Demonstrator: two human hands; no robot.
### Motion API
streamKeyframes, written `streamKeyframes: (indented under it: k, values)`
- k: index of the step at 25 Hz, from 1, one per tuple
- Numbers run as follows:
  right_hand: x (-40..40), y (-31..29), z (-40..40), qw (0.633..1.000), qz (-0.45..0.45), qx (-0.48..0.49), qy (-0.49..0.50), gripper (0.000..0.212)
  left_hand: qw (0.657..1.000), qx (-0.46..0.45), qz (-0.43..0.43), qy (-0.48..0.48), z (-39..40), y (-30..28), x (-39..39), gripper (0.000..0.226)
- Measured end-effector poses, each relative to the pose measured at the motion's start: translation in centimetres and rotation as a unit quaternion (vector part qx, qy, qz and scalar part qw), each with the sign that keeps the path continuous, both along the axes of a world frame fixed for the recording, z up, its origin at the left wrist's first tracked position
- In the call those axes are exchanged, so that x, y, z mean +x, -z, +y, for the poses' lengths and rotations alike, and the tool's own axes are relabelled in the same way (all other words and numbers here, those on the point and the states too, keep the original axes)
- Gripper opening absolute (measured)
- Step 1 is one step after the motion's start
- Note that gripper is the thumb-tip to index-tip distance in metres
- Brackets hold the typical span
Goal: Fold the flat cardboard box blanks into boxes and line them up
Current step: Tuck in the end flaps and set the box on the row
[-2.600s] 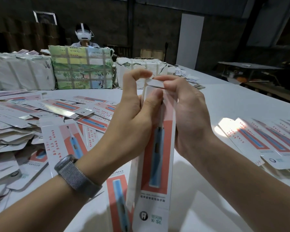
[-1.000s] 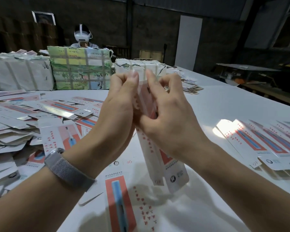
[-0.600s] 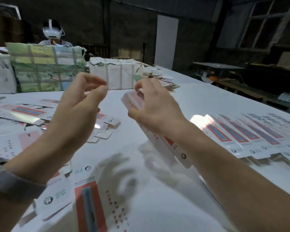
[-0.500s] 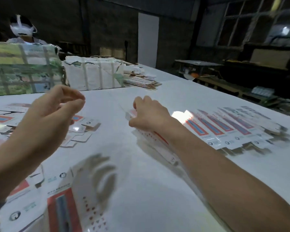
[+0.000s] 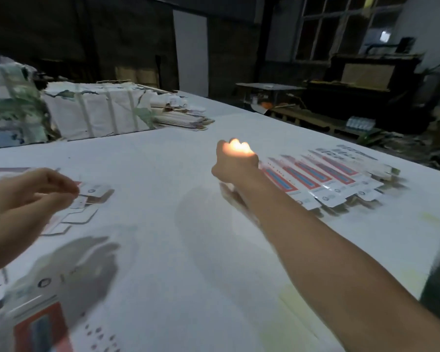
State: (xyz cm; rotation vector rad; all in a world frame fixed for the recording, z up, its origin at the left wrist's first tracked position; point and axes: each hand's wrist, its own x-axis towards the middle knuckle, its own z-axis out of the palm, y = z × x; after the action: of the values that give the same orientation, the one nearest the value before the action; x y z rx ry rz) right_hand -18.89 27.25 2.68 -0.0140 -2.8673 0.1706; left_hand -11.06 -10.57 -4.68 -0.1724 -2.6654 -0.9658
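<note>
Folded box [image 5: 233,196], blurred, now low over the tabletop [image 5: 163,250] at the near end of the row of boxes [image 5: 323,174]; a moment ago it stood between both hands. Right hand [image 5: 235,161] curls round it, reaching to the row. Left hand [image 5: 28,196] has let go, fingers loosely curled, holding nothing, above flat blanks [image 5: 71,217]. Likely the lining-up step; next blank awaits.
</note>
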Motion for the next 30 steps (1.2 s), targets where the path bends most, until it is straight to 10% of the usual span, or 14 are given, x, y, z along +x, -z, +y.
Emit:
streamKeyframes:
  k: [4, 8, 18, 24, 30]
  values:
    - [2.6, -2.0, -4.7, 0.983, 0.009, -0.11, -0.149, 0.006, 0.998, -0.034, -0.021, -0.044, 6.0, -5.5, 6.6, 0.031]
    - [5.7, -2.0, -8.2, 0.956, 0.029, -0.111, -0.269, 0.017, 0.951, -0.271, -0.124, -0.081, 5.5, -4.7, 5.9, 0.059]
    - [6.8, -1.2, -9.2, 0.93, 0.084, -0.147, -0.326, 0.016, 0.886, -0.412, -0.197, -0.077, 2.8, -4.2, 5.2, 0.041]
    - [6.8, -1.2, -9.3, 0.927, 0.098, -0.165, -0.322, 0.015, 0.919, -0.321, -0.226, 0.042, 3.6, -6.2, 4.8, 0.034]
    - [6.9, -1.0, -9.5, 0.922, 0.102, -0.183, -0.327, 0.02, 0.913, -0.291, -0.283, 0.039, 5.0, -6.6, 3.4, 0.078]
